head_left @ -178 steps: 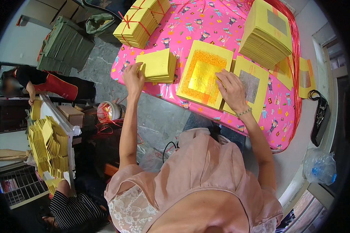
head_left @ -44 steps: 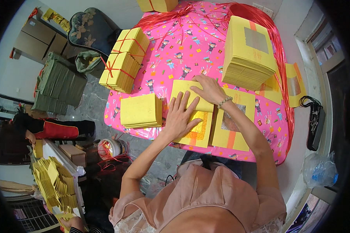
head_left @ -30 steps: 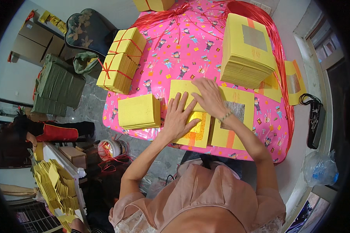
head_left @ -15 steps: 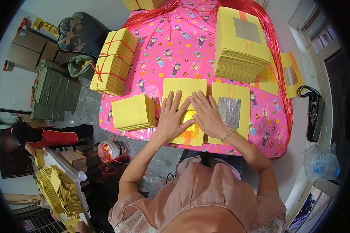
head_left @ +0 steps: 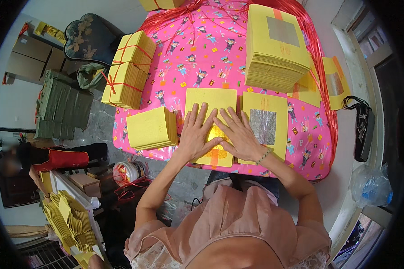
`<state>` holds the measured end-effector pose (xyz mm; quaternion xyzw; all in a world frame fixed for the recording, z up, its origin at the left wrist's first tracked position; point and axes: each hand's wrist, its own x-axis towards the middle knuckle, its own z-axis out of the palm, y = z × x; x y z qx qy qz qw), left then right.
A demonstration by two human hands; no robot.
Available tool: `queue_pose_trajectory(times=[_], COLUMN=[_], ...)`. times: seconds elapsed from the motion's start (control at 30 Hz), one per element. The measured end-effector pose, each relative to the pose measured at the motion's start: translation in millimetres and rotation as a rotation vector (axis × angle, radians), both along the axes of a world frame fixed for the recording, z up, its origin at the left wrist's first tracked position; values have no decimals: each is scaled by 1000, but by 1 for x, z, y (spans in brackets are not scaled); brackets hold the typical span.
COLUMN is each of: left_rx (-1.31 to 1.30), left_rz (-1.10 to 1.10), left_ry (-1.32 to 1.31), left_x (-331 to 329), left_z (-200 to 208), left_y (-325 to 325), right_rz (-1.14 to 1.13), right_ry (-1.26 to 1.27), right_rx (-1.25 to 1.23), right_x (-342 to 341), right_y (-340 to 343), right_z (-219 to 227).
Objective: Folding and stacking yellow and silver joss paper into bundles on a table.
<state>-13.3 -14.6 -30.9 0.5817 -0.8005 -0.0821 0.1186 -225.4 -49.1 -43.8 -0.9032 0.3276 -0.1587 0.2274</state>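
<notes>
A yellow paper sheet (head_left: 211, 95) with a shiny gold foil patch lies at the near edge of the pink table. My left hand (head_left: 196, 134) rests flat on its left side, fingers stretched out. On its right side my right hand (head_left: 240, 136), with a beaded bracelet at the wrist, lies flat with fingers spread. The thumbs come close together over the gold patch. Just right of it is another yellow sheet (head_left: 277, 102) with a silver foil patch, partly under my right hand and wrist. A short stack of folded yellow paper (head_left: 149, 127) sits left of my left hand.
A tall stack of yellow paper (head_left: 276, 67) stands at the far right of the patterned table (head_left: 202, 67). Bundles tied with red string (head_left: 123, 83) stand at the left. Red strands (head_left: 321, 71) run along the right edge. A co-worker (head_left: 67, 159) is beside more yellow paper (head_left: 69, 215).
My right hand has slid slightly toward me on the sheet, and its thumb now shows more. The left hand stays nearly in place. The co-worker's arm has reached toward the yellow paper.
</notes>
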Motion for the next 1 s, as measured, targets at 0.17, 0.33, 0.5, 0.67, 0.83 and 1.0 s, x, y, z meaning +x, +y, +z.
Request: queue_pose_trajectory(times=[0.17, 0.33, 0.5, 0.67, 0.83, 1.0], left_rx=[-25, 9, 35, 71, 107, 83], left_rz=[11, -3, -3, 4, -16, 116], left_ry=[-78, -44, -32, 48, 228, 601], left_x=[3, 8, 11, 13, 27, 28], left_z=[5, 4, -2, -1, -4, 11], left_y=[9, 10, 11, 11, 6, 6], right_rz=[1, 19, 21, 24, -7, -41], right_ry=[2, 4, 10, 15, 16, -74], right_rx=[5, -36, -37, -43, -110, -220], right_x=[-1, -1, 0, -1, 0, 3], right_y=[-2, -4, -4, -4, -5, -18], right_z=[-1, -5, -4, -2, -1, 1])
